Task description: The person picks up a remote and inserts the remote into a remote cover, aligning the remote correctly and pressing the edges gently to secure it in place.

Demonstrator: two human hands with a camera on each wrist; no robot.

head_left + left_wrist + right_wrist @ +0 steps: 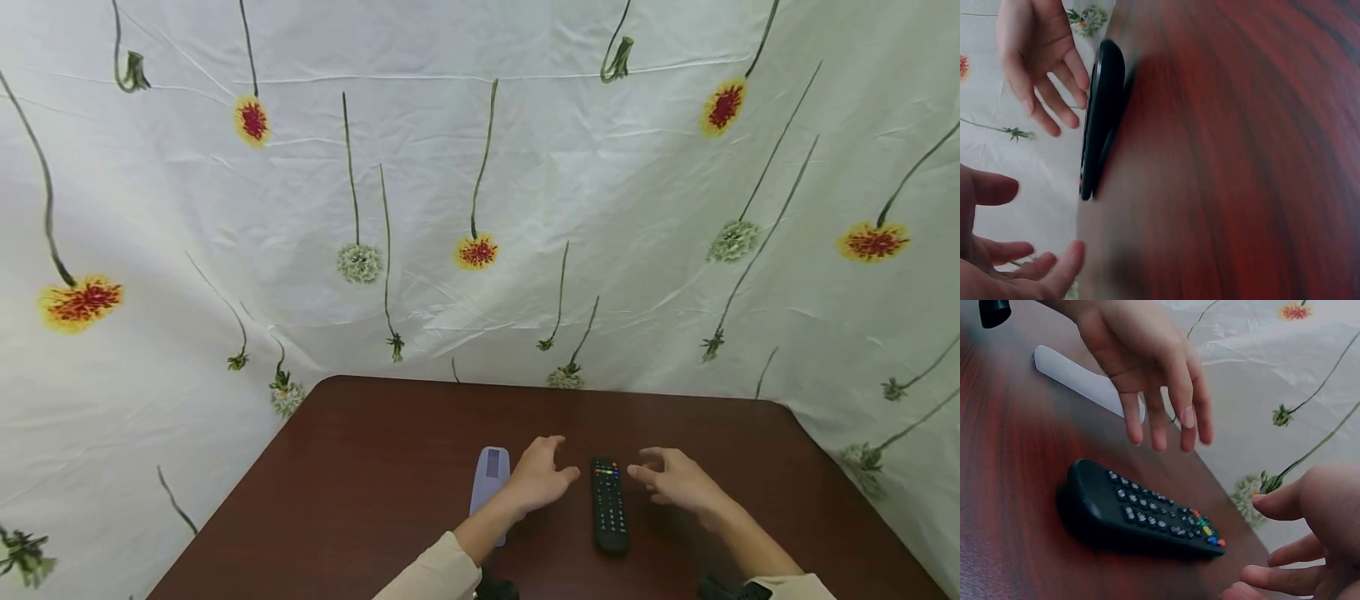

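Apart and loose-fingered, the hands (537, 478) (677, 480) flank a black remote (609, 507), left forearm (489, 523) partly hiding a lavender object (484, 485).

Marked in white on the keys (1142, 503) of the black remote control (609, 508), in several rows, but too small and blurred to read as letters, digits or symbols, whether in the head or right wrist view. Legible nowhere as word, brand or number.
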